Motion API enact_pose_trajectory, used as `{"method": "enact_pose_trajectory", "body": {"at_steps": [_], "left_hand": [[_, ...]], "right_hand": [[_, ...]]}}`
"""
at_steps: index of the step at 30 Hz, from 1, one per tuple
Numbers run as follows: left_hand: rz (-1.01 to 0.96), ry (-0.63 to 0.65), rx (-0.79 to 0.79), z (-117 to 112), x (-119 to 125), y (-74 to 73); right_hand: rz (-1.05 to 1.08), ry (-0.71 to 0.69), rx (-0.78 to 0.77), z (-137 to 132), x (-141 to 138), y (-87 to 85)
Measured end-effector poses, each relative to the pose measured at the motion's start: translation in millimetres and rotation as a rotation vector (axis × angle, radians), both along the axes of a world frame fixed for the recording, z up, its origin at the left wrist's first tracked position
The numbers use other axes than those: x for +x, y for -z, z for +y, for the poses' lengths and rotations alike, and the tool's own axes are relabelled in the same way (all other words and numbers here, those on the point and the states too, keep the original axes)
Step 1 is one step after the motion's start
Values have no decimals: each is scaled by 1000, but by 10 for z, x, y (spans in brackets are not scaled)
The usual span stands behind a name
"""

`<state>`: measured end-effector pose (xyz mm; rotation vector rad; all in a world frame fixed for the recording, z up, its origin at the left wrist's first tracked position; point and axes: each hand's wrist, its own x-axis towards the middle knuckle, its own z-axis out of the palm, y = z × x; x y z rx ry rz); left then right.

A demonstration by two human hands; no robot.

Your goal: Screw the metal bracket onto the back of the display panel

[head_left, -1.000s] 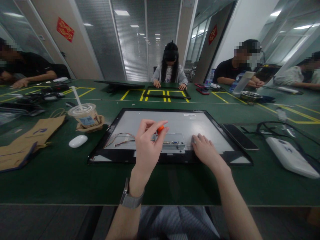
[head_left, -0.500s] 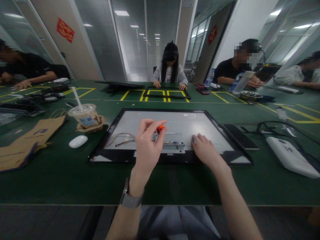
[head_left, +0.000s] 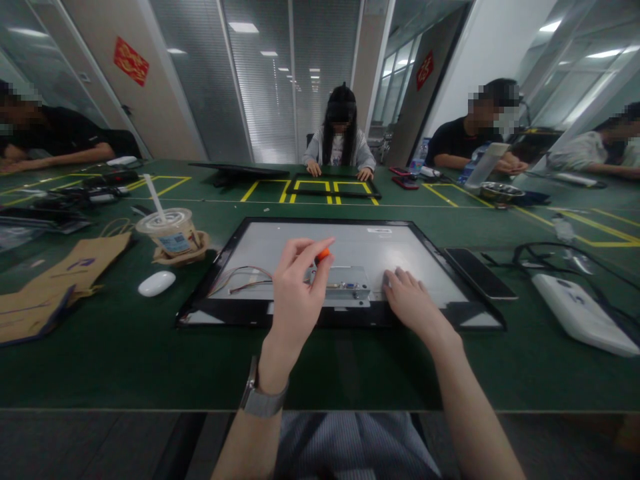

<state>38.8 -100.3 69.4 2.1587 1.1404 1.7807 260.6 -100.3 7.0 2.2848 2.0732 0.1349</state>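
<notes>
Nearest the camera, a wristwatch point(head_left: 262, 401) sits on the left wrist, just over the near edge of the green table point(head_left: 125, 360). The left hand point(head_left: 295, 297) is raised above the near edge of a flat display panel point(head_left: 400, 250) that lies face down in its black frame. Its thumb and fingers are pinched on a small orange-handled tool point(head_left: 323, 254). Only the orange end shows above the fingertips, and the shaft is hidden behind the hand. The tool stands over the left end of a grey metal box point(head_left: 347, 285) fixed to the panel, between the two hands.

The right hand point(head_left: 413, 303) lies open and flat on the panel, holding nothing. Its fingertips are at the box's right end.

Thin wires point(head_left: 240, 275) curve across the panel just left of the left hand. Further left on the table are a white mouse point(head_left: 157, 282) and a brown paper bag point(head_left: 65, 267). Beyond the mouse is a plastic drink cup point(head_left: 170, 230) with a straw.

To the right of the right hand, a dark phone point(head_left: 480, 272) lies beside the panel's frame. Further right are a white device point(head_left: 580, 313) and a black cable point(head_left: 550, 257).

Far beyond both hands, across the table, a person point(head_left: 340, 137) rests both hands on an empty black frame point(head_left: 334, 187). Other people sit at the far left and far right.
</notes>
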Motion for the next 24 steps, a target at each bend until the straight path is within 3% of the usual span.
{"method": "enact_pose_trajectory", "body": {"at_steps": [4, 12, 19, 24], "left_hand": [[-16, -45, 1, -10, 3, -13], [-19, 14, -40, -13, 2, -15], [-34, -60, 8, -11, 7, -17], [-23, -4, -29, -17, 1, -13]], "right_hand": [[-3, 1, 0, 14, 11, 10], [6, -3, -5, -2, 1, -10], [-5, -4, -4, 2, 12, 4], [-7, -15, 1, 6, 17, 10]]}}
